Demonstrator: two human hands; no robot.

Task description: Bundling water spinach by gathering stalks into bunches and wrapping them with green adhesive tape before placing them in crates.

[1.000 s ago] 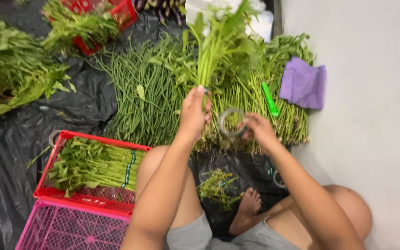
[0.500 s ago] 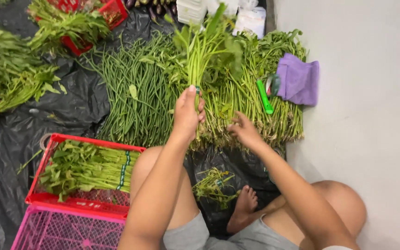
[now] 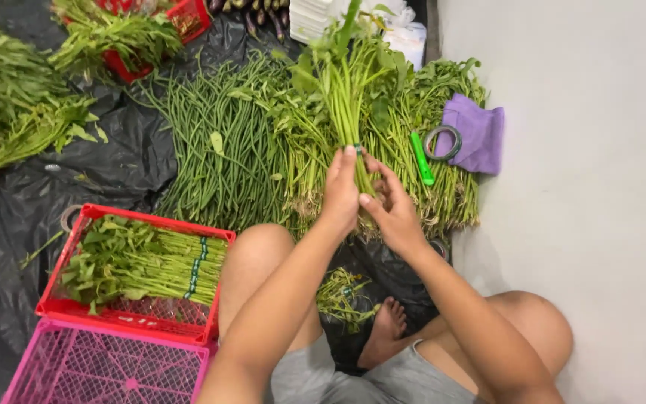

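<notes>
Open bare floor along right edge. Blocked ahead by vegetable piles; blocked left by red crate and pink crate.

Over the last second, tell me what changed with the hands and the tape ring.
The right hand let go of the tape ring, which now lies on the greens beside the green cutter and purple cloth. That hand moved left to join the left hand on the stems of the upright bunch, now banded in green. The left hand kept its grip; the red crate of bundles stayed put.
</notes>
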